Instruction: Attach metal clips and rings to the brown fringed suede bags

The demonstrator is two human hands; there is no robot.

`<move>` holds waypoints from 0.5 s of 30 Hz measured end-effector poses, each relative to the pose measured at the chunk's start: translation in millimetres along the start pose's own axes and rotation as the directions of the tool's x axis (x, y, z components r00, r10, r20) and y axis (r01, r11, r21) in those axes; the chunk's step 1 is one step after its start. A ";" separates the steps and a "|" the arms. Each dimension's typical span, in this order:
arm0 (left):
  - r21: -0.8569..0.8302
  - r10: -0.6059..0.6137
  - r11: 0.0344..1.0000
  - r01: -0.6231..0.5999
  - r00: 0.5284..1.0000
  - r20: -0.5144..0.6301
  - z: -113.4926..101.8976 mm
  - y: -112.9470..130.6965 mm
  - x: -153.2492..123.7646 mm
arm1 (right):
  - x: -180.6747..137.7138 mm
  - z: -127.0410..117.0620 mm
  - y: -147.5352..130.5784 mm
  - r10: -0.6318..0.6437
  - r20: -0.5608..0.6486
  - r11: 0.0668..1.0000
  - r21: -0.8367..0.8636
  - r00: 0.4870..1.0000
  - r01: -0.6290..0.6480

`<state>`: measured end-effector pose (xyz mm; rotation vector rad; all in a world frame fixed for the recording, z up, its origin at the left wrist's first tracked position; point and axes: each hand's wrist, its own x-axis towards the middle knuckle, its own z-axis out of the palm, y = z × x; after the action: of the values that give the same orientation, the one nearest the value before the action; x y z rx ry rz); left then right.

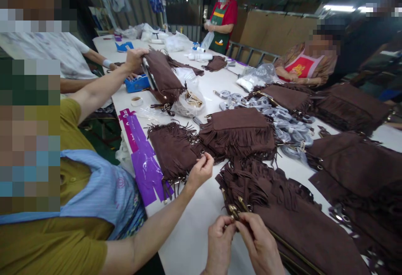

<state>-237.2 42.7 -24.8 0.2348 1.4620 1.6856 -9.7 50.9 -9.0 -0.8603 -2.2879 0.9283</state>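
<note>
Head view: a pair of bare hands at work over dark-brown, suede-like fringed bags. Materials and shapes: directly beyond the fingertips lie small, pointed, brass-coloured metal fittings [234,210], smooth and shiny against the matte nap of the large dark-brown fringed bag [310,216], which spreads beside and beyond the right hand. Its fringe, cut in narrow, limp strips, lies bunched ahead of both hands; a thin brass-coloured metal edge [293,248] runs along its side, to the right of the right hand. Farther ahead rests a rectangular brown bag with a hanging fringe [238,128]; right of it, grey straps in clear plastic [292,128] form a loose heap. Glossy purple plastic sheeting [144,170] lies beyond the left hand, to its left, on the smooth white tabletop [185,237].

Pose: the left hand [221,239] and right hand [259,241] meet at the fittings, thumbs and forefingers pinched on them, fingers curled, wrists low. Ahead and left of them, a co-worker's hand [202,170] hovers with bent fingers near another fringed bag [172,149].
</note>
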 end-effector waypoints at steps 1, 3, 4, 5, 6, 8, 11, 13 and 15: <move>0.011 -0.004 1.000 0.004 1.000 -0.001 -3.1 -1.3 4.0 | 2.3 -0.4 -0.4 -0.028 0.010 1.000 0.002 1.000 0.028; 0.040 -0.001 0.999 0.002 1.000 -0.008 -7.4 -5.6 10.3 | 5.7 0.6 -1.8 -0.064 0.034 0.998 -0.001 0.997 0.064; 0.053 0.003 0.999 -0.002 1.000 -0.013 -8.5 -8.2 12.7 | 6.6 1.4 -2.6 -0.068 0.035 0.998 -0.005 0.997 0.069; 0.066 0.008 0.998 -0.006 1.000 -0.020 -8.9 -11.0 14.7 | 7.3 2.0 -3.3 -0.067 0.028 0.998 -0.007 0.997 0.067; 0.078 0.014 0.997 -0.012 1.000 -0.027 -8.9 -13.9 16.6 | 7.6 2.5 -3.8 -0.065 0.013 0.998 -0.007 0.998 0.065; 0.095 0.031 0.995 -0.027 0.999 -0.042 -7.9 -19.8 20.4 | 7.7 3.0 -4.2 -0.051 -0.019 0.999 -0.002 0.999 0.051; 0.112 0.065 0.992 -0.058 0.996 -0.055 -7.2 -26.8 27.3 | 6.0 4.9 -2.1 -0.002 -0.024 1.000 0.025 1.000 0.003; 0.124 0.096 0.988 -0.089 0.994 -0.054 -8.4 -27.8 32.3 | 4.1 8.5 1.0 0.035 -0.052 0.998 0.050 0.998 -0.033; 0.139 0.141 0.981 -0.133 0.989 -0.044 -10.5 -24.9 36.3 | 2.2 13.5 5.0 0.062 -0.101 0.996 0.062 0.993 -0.056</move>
<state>-254.0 58.9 -63.6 0.3748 1.6351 1.7141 -18.2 49.6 -20.8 -0.9332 -2.1472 0.9500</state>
